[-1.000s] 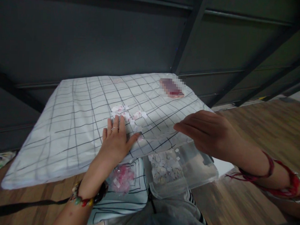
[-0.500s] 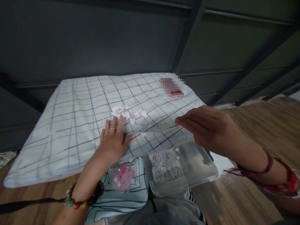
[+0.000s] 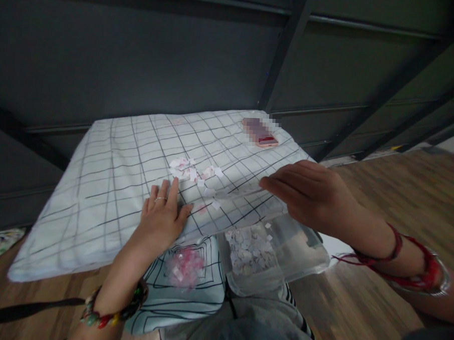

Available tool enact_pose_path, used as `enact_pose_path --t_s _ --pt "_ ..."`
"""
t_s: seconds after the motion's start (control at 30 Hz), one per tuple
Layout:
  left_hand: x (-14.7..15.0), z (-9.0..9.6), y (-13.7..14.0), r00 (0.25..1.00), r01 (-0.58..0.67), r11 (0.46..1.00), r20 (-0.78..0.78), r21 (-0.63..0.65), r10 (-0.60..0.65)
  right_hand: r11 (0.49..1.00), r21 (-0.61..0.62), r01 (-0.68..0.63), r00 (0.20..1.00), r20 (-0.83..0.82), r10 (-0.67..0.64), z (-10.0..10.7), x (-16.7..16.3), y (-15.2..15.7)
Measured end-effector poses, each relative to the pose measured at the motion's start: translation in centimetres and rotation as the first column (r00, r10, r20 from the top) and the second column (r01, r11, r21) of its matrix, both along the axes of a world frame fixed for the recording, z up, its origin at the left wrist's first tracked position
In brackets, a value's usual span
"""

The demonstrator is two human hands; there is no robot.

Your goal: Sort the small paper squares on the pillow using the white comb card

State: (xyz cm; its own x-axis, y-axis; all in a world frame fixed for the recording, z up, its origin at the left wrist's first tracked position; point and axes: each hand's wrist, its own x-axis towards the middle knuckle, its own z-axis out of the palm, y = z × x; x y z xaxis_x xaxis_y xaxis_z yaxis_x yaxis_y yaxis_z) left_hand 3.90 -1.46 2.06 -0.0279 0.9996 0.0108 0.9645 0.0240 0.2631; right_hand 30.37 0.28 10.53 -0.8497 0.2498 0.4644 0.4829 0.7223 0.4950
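My left hand (image 3: 162,212) lies on the white checked cloth (image 3: 114,175), fingers spread, holding nothing. Just beyond its fingertips is a loose cluster of small white and pinkish paper pieces (image 3: 191,173). My right hand (image 3: 304,193) has its fingers pressed together at the cloth's right front side. A raised fold of the cloth runs to its fingertips, which appear to pinch it. Beneath that side sits a clear plastic box (image 3: 302,253) holding many small paper scraps (image 3: 251,249). Left of the box, a heap of pink and clear small pieces (image 3: 186,267) rests on a patterned pale-blue fabric (image 3: 202,301).
A phone (image 3: 264,134), partly blurred out, lies on the cloth at the back right. Dark panels (image 3: 141,56) rise behind the cloth-covered surface. Wooden floor (image 3: 391,197) shows at the right. A black strap (image 3: 33,309) crosses the lower left.
My left hand has slid left and slightly toward me, away from the paper pieces. My right hand has shifted a little left, its fingers still together.
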Motion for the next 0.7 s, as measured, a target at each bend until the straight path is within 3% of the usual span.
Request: enact_pose_path --t_s 0.17,0.3,0.43,0.7 --pt "0.3 0.6 -0.3 1.000 -0.020 0.997 -0.015 -0.081 0.019 1.000 0.000 0.003 1.000 -0.030 -0.003 0.0 0.3 0.2" --pt "1.3 1.1 -0.1 1.000 0.012 0.997 0.025 -0.075 -0.011 1.000 0.020 -0.002 0.998 -0.058 0.004 0.5 0.8 0.5" --pt "1.9 1.2 0.0 0.999 0.017 0.997 0.039 -0.071 -0.015 0.995 -0.069 -0.073 0.996 -0.052 0.070 0.3 0.9 0.6" --pt "4.2 1.3 0.6 0.997 0.027 0.998 0.075 -0.052 -0.023 0.995 -0.087 -0.046 0.998 -0.055 0.041 -0.3 1.2 0.7"
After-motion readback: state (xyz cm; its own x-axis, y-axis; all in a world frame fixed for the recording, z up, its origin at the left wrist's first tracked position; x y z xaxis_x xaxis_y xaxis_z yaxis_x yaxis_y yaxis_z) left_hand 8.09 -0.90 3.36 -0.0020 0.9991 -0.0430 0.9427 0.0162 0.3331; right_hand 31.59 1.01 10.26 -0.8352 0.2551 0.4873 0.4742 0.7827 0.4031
